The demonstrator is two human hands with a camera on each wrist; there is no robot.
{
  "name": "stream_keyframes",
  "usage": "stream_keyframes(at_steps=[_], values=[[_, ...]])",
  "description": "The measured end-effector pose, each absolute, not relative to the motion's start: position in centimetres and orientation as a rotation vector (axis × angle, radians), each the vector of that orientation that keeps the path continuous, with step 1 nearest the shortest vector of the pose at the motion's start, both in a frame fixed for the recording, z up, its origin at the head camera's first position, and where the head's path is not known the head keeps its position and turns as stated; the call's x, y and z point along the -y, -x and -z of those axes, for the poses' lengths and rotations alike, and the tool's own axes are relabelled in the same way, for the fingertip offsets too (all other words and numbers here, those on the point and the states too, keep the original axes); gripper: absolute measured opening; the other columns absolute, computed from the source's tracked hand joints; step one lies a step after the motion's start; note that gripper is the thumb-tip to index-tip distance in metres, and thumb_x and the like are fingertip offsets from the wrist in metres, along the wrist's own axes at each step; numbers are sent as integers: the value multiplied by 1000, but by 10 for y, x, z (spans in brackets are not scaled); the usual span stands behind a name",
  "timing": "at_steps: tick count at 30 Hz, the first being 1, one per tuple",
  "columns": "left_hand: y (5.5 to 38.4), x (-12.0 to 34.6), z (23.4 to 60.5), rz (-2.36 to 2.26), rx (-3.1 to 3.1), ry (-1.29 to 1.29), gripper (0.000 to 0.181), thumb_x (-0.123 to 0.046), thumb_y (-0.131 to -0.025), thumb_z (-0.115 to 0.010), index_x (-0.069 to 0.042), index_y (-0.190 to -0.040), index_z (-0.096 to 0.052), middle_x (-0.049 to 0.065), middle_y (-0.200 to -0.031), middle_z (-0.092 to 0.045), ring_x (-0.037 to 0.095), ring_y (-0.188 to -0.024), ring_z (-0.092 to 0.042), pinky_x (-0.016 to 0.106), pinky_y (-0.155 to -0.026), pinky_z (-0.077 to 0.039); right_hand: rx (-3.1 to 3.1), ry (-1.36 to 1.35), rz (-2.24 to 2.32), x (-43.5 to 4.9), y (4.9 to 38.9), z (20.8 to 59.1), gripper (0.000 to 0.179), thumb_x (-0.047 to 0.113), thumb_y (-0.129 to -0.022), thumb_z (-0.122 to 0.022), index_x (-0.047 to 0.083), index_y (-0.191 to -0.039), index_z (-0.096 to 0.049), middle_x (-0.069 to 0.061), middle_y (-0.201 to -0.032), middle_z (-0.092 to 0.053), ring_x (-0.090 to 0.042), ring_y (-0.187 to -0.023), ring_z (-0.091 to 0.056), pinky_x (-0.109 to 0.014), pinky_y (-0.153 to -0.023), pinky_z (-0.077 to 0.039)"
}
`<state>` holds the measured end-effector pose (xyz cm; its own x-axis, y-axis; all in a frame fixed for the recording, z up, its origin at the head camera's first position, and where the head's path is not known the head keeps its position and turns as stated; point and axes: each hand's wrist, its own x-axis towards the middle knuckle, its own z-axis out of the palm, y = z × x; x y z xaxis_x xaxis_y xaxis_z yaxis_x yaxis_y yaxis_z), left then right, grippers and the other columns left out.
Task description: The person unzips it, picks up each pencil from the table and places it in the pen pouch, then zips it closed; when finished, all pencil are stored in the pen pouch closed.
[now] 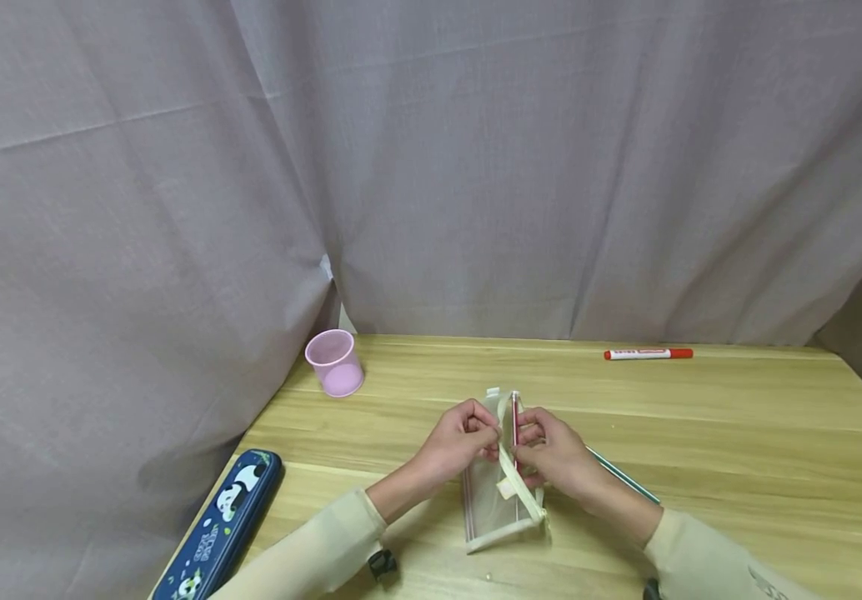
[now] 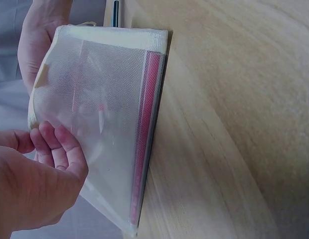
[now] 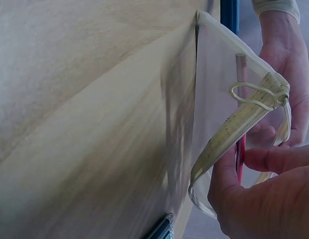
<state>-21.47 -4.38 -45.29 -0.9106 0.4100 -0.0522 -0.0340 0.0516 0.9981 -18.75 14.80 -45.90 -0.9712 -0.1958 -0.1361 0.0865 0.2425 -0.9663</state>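
Note:
My left hand [image 1: 464, 433] pinches the edge of a cream mesh zip pouch [image 1: 485, 500] near its unzipped mouth. Between the thumb and fingers of my right hand [image 1: 557, 454] is a slim red pencil [image 1: 515, 417]. Its lower part runs down inside the pouch, seen through the mesh in the right wrist view. Another red striped pencil [image 2: 147, 109] lies along the bottom of the pouch. A cord loop [image 3: 251, 94] hangs at the zip's end. A dark green pencil with a pale stripe [image 1: 626, 477] lies on the table, partly hidden by my right forearm.
A pink cup [image 1: 335, 362] stands at the back left of the wooden table [image 1: 739, 450]. A navy panda pencil case [image 1: 221, 525] lies along the left edge. A red and white marker [image 1: 649, 354] lies near the back edge, before a grey curtain [image 1: 461, 183].

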Motion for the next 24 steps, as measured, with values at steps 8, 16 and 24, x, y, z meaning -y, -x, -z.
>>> stream_keyframes(at_steps=[8,16,24], values=[[215,43,453,-1921,-2010,-398,13,0,-94,-61,1,-107,-61,0,-83,-64,13,-77,-65,27,-77,-64,-2296,87,1734,-146,189,457,45,2,-97,-64,-2,-140,-51,-19,-113,-63,-21,-84,-70,-39,-68,-67],[214,44,453,-1904,-1999,-391,14,-1,-95,-61,1,-109,-61,1,-86,-65,13,-79,-66,27,-78,-63,-2318,153,1694,-146,194,459,47,4,-96,-67,-4,-141,-52,-19,-112,-66,-19,-83,-71,-40,-65,-67],[213,45,453,-1907,-1997,-394,11,-1,-96,-61,-1,-107,-60,1,-86,-67,12,-78,-66,26,-78,-63,-2353,191,1626,-146,197,458,48,3,-96,-66,-2,-142,-53,-18,-112,-69,-19,-85,-70,-36,-64,-64]])
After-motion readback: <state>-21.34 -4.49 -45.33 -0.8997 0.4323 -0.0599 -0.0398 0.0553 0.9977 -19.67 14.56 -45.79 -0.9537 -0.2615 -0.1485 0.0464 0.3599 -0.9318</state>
